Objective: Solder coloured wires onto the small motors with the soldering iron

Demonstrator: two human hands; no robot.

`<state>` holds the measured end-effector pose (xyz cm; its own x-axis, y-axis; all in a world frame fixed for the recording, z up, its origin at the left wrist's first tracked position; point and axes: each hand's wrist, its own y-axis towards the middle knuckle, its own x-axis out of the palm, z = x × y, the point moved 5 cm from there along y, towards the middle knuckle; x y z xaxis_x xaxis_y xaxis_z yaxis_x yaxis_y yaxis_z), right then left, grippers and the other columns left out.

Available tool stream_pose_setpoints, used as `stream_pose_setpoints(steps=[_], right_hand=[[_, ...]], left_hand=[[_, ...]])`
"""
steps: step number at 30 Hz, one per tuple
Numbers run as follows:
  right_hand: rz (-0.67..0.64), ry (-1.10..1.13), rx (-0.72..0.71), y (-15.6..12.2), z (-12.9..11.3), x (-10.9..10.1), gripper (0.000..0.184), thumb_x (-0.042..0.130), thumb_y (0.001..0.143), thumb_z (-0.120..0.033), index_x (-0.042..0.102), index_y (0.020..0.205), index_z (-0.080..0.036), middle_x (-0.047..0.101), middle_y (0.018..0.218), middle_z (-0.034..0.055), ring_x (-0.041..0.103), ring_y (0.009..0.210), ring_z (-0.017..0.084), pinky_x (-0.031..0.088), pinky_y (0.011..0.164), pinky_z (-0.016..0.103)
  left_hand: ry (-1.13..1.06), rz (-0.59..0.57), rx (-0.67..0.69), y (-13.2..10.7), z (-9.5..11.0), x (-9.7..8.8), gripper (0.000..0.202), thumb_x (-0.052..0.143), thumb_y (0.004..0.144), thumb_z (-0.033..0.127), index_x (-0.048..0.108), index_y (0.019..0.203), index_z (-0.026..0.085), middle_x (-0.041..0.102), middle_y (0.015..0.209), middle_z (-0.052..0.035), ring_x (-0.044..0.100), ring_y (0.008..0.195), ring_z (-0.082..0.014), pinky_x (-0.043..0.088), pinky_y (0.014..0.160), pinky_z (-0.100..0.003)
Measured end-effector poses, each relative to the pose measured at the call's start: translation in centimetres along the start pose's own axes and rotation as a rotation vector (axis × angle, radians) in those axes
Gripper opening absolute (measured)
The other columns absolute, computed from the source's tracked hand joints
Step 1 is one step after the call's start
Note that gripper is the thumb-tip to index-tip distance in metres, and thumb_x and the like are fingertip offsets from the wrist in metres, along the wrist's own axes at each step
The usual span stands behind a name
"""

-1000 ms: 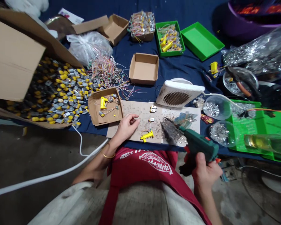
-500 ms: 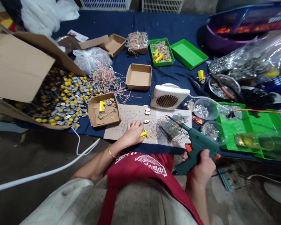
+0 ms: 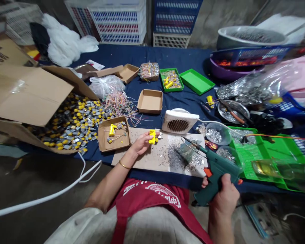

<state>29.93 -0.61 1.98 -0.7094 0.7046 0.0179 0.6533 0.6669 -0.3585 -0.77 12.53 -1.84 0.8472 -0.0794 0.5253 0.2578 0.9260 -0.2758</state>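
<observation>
My left hand (image 3: pixel 141 144) pinches a small yellow plastic part (image 3: pixel 152 136) just above the work board (image 3: pixel 134 162). Right beside its fingertips are small white-and-metal pieces (image 3: pixel 160 137), partly hidden by the hand. In my right hand (image 3: pixel 226 195) is a dark green soldering gun (image 3: pixel 220 169) with an orange trigger, the fingers wrapped round its handle. Its thin metal tip points up and left over the silver-speckled part of the board. A square white fan (image 3: pixel 179 122) stands behind the board, and a shallow cardboard box (image 3: pixel 103 135) with wired parts sits left of my left hand.
A large carton (image 3: pixel 27 93) spills many small motors at left, beside bundled wires (image 3: pixel 118 101). A cardboard tray (image 3: pixel 149 101) and green trays (image 3: pixel 196 81) stand farther back. On the right are tubs of metal bits (image 3: pixel 217 134), a green basket (image 3: pixel 246 166) and a lying glass (image 3: pixel 271 168).
My left hand has lifted from the board and turned, bringing the yellow part up and slightly left. The soldering gun stays in my right hand. The camera view has tilted up.
</observation>
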Motion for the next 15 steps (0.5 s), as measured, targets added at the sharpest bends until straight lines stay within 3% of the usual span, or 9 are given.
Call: stream_pose_setpoints(steps=[4,8,11,15], right_hand=[[0.02,0.032,0.015,0.3,-0.4,-0.9,0.069,0.082,0.053,-0.075,0.064,0.077,-0.013,0.063,0.05,0.0056,0.056,0.037,0.02,0.048,0.035,0.032],[0.037,0.086,0.046,1.0,-1.3,-1.4,0.072,0.085,0.05,-0.071,0.065,0.084,-0.011,0.066,0.054,0.0074,0.058,0.039,0.021,0.05,0.036,0.034],[0.067,0.14,0.06,1.5,-2.3,-1.9,0.072,0.088,0.044,-0.067,0.064,0.086,-0.013,0.067,0.056,0.0073,0.056,0.039,0.021,0.049,0.036,0.036],[0.139,0.166,0.105,3.2,-3.2,-3.9,0.071,0.088,0.043,-0.062,0.061,0.091,-0.019,0.065,0.056,0.0054,0.057,0.042,0.023,0.051,0.04,0.039]], left_hand=[[-0.026,0.049,0.025,0.7,2.3,0.8,0.034,0.082,0.068,0.032,0.071,0.093,0.013,0.077,0.106,-0.0146,0.071,0.104,-0.0262,0.054,0.087,-0.033],[-0.022,0.113,0.134,2.9,7.4,1.7,0.029,0.078,0.075,0.027,0.068,0.099,0.014,0.077,0.108,-0.0136,0.071,0.105,-0.0239,0.057,0.081,-0.031],[-0.033,0.115,0.206,6.8,11.7,2.7,0.026,0.076,0.077,0.027,0.067,0.098,0.014,0.077,0.101,-0.0125,0.072,0.102,-0.0235,0.058,0.076,-0.029],[-0.08,0.123,0.216,14.7,16.2,3.9,0.017,0.071,0.083,0.027,0.064,0.092,0.015,0.074,0.086,-0.0083,0.072,0.09,-0.0202,0.057,0.073,-0.029]])
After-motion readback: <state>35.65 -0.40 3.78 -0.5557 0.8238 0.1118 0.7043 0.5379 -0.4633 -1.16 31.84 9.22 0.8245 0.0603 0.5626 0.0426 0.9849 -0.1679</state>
